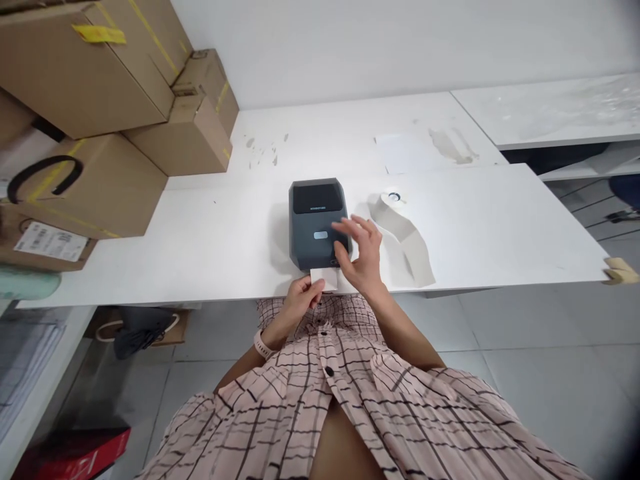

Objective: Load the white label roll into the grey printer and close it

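A dark grey label printer (313, 243) stands on the white table in front of me. White label paper (321, 275) sticks out of its front edge. My left hand (303, 293) pinches that paper between thumb and fingers, just below the printer. Over the printer's right front part hovers my right hand (364, 257), fingers spread and holding nothing; I cannot tell whether a fingertip touches the casing. To the right of the printer lies a label roll (394, 200), its loose strip (417, 257) curling toward the table's front edge.
Cardboard boxes (95, 180) are stacked on the table's left end. A flat white sheet (400, 153) and a torn patch (453, 145) lie at the back right. A tan piece (620, 270) sits at the right corner. The table's front edge (240, 300) is close to me.
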Demonstrator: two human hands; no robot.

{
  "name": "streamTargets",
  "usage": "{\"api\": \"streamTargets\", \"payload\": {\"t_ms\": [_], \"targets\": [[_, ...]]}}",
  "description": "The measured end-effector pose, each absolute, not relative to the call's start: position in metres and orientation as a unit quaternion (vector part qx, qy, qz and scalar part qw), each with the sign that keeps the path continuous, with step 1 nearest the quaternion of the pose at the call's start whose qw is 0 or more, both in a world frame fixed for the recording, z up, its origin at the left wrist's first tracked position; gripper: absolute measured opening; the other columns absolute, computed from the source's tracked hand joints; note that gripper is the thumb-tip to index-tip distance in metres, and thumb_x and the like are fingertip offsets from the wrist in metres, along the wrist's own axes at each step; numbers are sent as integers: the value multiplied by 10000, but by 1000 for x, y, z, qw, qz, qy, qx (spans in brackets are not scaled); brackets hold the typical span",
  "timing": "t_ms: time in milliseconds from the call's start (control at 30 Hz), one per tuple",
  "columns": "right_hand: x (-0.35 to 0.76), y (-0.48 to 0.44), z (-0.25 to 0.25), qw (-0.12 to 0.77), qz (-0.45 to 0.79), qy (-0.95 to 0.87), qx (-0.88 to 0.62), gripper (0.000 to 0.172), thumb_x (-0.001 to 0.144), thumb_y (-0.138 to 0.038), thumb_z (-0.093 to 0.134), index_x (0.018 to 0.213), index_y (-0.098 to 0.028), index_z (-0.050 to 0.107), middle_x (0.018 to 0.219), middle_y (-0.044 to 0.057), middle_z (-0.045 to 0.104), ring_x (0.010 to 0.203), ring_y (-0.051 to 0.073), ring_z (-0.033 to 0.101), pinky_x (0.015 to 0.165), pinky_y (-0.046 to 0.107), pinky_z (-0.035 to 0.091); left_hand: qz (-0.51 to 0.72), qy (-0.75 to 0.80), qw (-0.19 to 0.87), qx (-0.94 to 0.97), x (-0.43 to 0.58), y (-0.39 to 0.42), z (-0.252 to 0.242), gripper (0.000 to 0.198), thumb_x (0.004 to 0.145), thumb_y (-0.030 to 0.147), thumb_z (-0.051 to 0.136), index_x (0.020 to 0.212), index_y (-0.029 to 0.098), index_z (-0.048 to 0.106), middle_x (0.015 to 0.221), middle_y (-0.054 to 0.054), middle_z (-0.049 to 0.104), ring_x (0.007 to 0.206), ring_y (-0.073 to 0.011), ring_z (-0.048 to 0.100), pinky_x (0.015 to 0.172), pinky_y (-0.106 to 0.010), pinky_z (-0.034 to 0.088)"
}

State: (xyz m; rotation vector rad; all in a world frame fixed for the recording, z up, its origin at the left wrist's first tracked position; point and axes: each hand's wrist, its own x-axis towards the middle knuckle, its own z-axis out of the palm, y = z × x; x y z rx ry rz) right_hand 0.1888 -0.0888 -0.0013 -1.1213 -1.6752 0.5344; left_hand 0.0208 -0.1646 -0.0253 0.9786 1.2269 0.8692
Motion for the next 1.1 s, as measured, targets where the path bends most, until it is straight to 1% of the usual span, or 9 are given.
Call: {"api": "streamTargets", "payload": {"t_ms": [67, 233, 333, 400, 467, 600, 700, 867, 1100], "targets": [[188, -92, 6, 466, 164, -760, -422, 505, 986, -401, 581, 1482, -409, 488, 1240, 7, 773, 1405, 325, 535, 1277, 635, 220, 380, 542, 605, 442, 12, -170, -29, 500, 856, 637, 670, 651, 204, 528, 589, 35, 520, 497, -91, 434, 514, -262, 347], [178, -96, 12, 393, 145, -803, -424, 424, 1019, -420, 530, 1439, -367, 545, 1234, 27, 765, 1264, 322, 628, 1282, 594, 185, 501, 624, 435, 413, -9, -171, -24, 349, 935, 560, 607, 854, 225, 661, 697, 15, 582, 606, -135, 528, 582, -275, 425], [173, -96, 15, 369, 151, -812, -426, 336, 1032, -437, 496, 1324, -345, 633, 1187, 45, 762, 1210, 315, 650, 1277, 592, 197, 564, 627, 321, 430, -8, -158, -13, 353, 976, 525, 572, 1182, 257, 672, 1177, -71, 713, 1068, -213, 671, 880, -329, 537], [176, -96, 15, 398, 164, -796, -426, 340, 1016, -474, 524, 1307, -341, 638, 1179, 53, 756, 1222, 319, 643, 1260, 605, 241, 569, 600, 326, 459, -1, -148, -7, 465, 1002, 520, 540, 1403, 288, 577, 1539, -80, 558, 1410, -248, 532, 1127, -380, 464], [183, -97, 11, 463, 206, -741, -440, 427, 1001, -527, 542, 1387, -351, 589, 1308, 64, 710, 1313, 322, 596, 1241, 598, 309, 559, 571, 368, 476, 7, -141, -2, 566, 1020, 531, 503, 1538, 308, 460, 1692, -57, 386, 1559, -251, 369, 1253, -396, 362], [200, -90, -2, 537, 366, -611, -452, 599, 1008, -654, 457, 1548, -395, 453, 1655, 4, 446, 1555, 279, 370, 1297, 530, 294, 559, 532, 392, 500, 13, -134, 5, 676, 1031, 584, 428, 1639, 317, 306, 1757, -24, 254, 1628, -251, 230, 1310, -396, 303], [206, -73, -3, 540, 434, -583, -424, 659, 993, -748, 377, 1563, -424, 445, 1681, -53, 412, 1588, 255, 323, 1335, 508, 233, 575, 513, 368, 520, 10, -122, 16, 706, 1021, 645, 376, 1648, 333, 291, 1754, -2, 263, 1639, -263, 189, 1330, -407, 272], [204, -22, 25, 548, 424, -612, -382, 817, 934, -877, 238, 1610, -433, 356, 1709, -75, 347, 1613, 239, 272, 1338, 508, 222, 598, 474, 333, 553, 0, -70, 39, 744, 979, 702, 428, 1638, 379, 307, 1760, 47, 239, 1652, -272, 99, 1356, -425, 170], [192, 50, 56, 547, 392, -636, -377, 900, 895, -916, 272, 1631, -399, 289, 1724, -60, 311, 1623, 234, 240, 1327, 513, 236, 580, 447, 314, 604, -14, 23, 57, 872, 941, 499, 665, 1663, 352, 198, 1783, 14, 137, 1656, -287, -26, 1347, -506, 42]]}}
